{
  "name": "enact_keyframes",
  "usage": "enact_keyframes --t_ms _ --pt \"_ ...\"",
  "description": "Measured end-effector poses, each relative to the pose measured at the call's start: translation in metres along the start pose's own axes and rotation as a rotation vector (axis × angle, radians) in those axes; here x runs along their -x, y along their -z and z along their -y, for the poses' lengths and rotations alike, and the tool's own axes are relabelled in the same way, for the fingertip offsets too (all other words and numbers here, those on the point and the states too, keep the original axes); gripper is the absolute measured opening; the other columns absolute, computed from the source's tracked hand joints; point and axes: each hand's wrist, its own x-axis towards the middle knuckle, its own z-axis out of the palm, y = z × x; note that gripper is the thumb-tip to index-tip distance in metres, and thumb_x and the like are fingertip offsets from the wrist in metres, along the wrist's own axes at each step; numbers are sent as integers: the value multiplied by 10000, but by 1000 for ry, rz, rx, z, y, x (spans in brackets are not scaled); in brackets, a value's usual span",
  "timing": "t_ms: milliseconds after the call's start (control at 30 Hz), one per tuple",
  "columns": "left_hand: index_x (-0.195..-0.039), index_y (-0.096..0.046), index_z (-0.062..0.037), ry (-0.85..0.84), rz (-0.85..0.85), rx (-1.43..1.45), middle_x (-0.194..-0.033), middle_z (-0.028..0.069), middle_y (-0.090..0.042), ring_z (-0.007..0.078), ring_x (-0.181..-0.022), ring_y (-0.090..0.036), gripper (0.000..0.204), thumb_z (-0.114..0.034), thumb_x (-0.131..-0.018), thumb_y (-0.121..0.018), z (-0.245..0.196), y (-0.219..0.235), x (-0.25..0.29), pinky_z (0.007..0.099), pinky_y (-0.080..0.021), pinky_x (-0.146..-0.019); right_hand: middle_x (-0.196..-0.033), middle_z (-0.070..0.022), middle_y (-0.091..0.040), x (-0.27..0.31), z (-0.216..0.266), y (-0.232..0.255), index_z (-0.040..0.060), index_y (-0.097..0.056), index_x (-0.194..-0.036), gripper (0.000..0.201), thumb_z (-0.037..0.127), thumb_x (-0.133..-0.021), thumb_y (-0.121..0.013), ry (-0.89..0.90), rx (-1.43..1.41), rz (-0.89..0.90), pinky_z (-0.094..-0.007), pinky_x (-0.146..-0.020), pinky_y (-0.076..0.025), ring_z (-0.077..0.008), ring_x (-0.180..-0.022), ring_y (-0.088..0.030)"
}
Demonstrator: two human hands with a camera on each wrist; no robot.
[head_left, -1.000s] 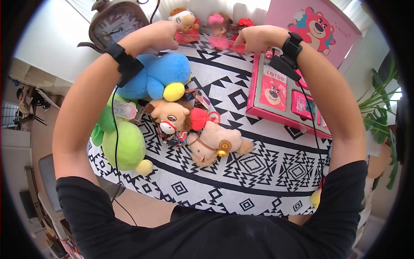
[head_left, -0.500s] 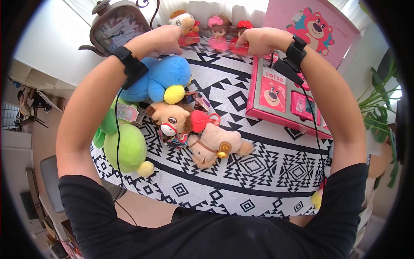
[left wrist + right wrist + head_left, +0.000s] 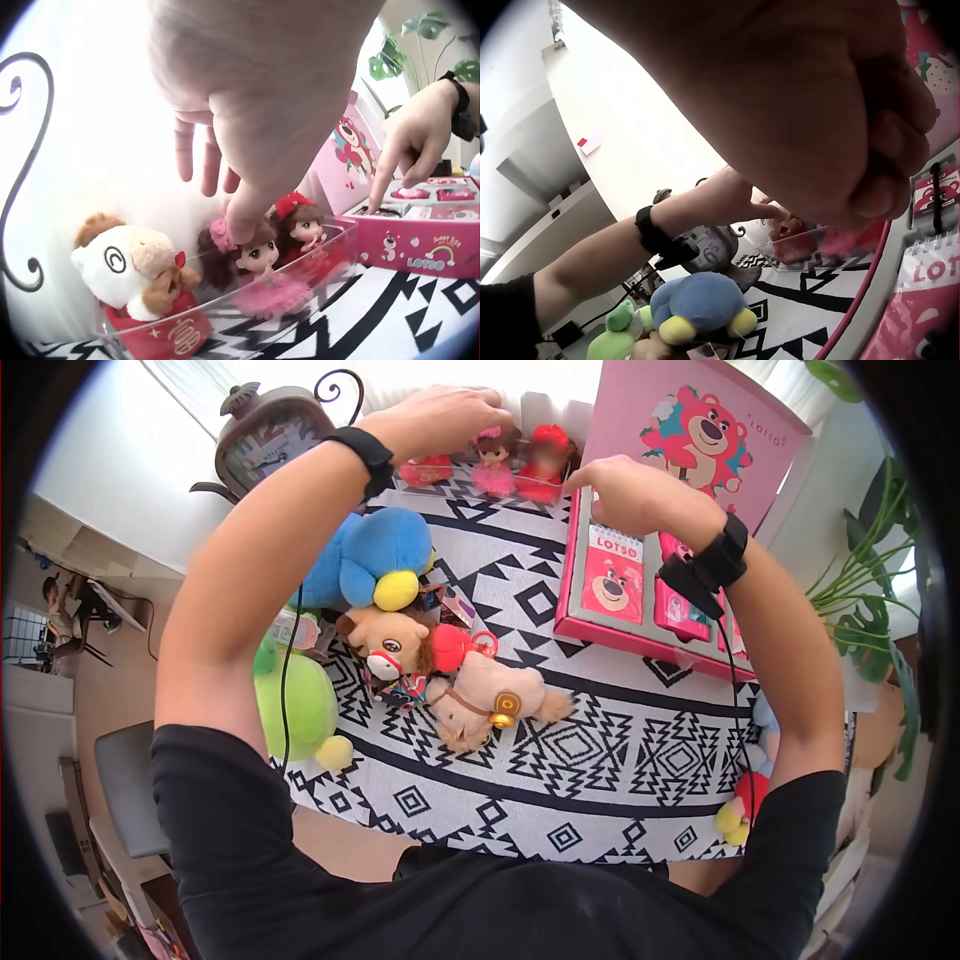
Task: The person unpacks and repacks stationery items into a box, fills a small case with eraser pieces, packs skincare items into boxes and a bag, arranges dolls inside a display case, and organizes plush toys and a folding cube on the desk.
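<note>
My left hand [image 3: 450, 422] reaches over a clear plastic tray [image 3: 341, 234]. In the left wrist view its thumb overlaps the head of a doll with a pink bow [image 3: 259, 259], while the other fingers hang down behind. A doll with a red bow [image 3: 304, 229] and a white-and-brown plush animal in red [image 3: 124, 259] sit on either side in the tray. My right hand [image 3: 640, 498] is near the tray's right end, index finger extended down to the rim of the pink Lotso box [image 3: 572, 600], its other fingers curled in.
On the patterned cloth [image 3: 600, 745] lie a blue plush bird [image 3: 375, 550], a green plush toy [image 3: 298, 705], a brown plush horse [image 3: 390, 635] and a cream plush horse [image 3: 510, 685]. A clock [image 3: 270, 450] stands at the back left, leafy plants [image 3: 865, 630] at the right.
My left hand has left the tray's left end and moved right, over the dolls. My right hand has shifted slightly toward me over the pink box. The head view has shifted a little.
</note>
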Motion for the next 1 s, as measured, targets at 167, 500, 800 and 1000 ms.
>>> enact_keyframes --t_ms 167,500,800,1000 --pt "-1360 -763 -180 -251 -57 -81 -1404 41 -721 299 -1381 -689 446 -66 -934 -830 6 -21 -22 442 -583 -1172 -1412 -269 -785 21 3 -1 79 -771 -1494 511 50 -990 -691 -37 -103 -17 -517 -1138 -606 -432 -1315 -750" --pt "-1207 -808 -175 -333 10 -180 -1404 27 -706 259 -1404 -657 237 -179 -977 -752 10 -32 -31 430 -530 -1233 -1330 -268 -802 23 -5 -25 64 -787 -1433 487 8 -969 -650 116 -161 -186 -534 -1150 -582 -460 -1294 -741" --pt "-1091 -853 -158 -357 51 -293 -1345 11 -719 215 -1366 -667 180 -204 -959 -739 5 -30 -36 382 -541 -1192 -1382 -265 -793 16 -10 -35 33 -765 -1453 498 9 -969 -648 166 -167 -206 -522 -1159 -584 -446 -1337 -729" --pt "-1049 -849 -152 -360 83 -328 -1324 5 -724 195 -1368 -666 156 -219 -974 -730 4 -32 -37 363 -545 -1157 -1392 -264 -789 18 -2 -30 23 -765 -1452 507 2 -963 -634 95 -156 -135 -515 -1165 -587 -441 -1339 -730"
